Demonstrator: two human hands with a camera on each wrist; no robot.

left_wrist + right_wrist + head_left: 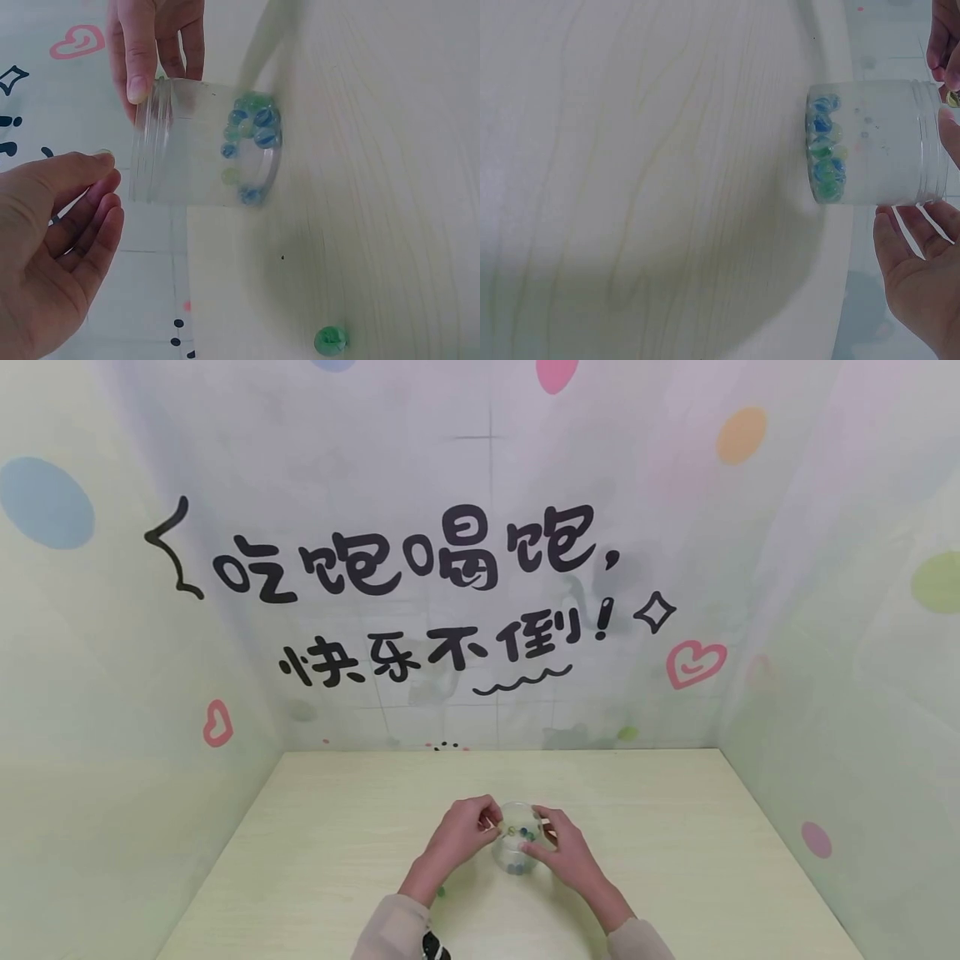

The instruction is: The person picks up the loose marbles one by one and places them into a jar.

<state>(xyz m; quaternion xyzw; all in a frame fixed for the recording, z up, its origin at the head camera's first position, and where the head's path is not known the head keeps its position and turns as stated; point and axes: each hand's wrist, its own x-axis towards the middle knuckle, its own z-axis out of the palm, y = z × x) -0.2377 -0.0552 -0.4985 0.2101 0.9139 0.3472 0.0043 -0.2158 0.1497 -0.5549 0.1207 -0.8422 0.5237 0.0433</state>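
A clear plastic jar (199,142) stands upright on the table, its mouth uncovered. Blue, green and yellowish glass marbles (825,154) lie around its bottom. My right hand (566,852) grips the jar near the rim, thumb on one side and fingers on the other. At the rim's left side is my left hand (461,831), its thumb and forefinger pinching a yellowish marble (952,98). That marble is mostly hidden by the fingertips in the left wrist view. A loose green marble (330,340) rests on the table, near my left forearm in the head view.
The pale wood-grain table (337,802) is enclosed by printed walls (480,468) at the back and both sides. Black lettering, hearts and coloured dots decorate them. A black and white band (433,946) shows at the left sleeve.
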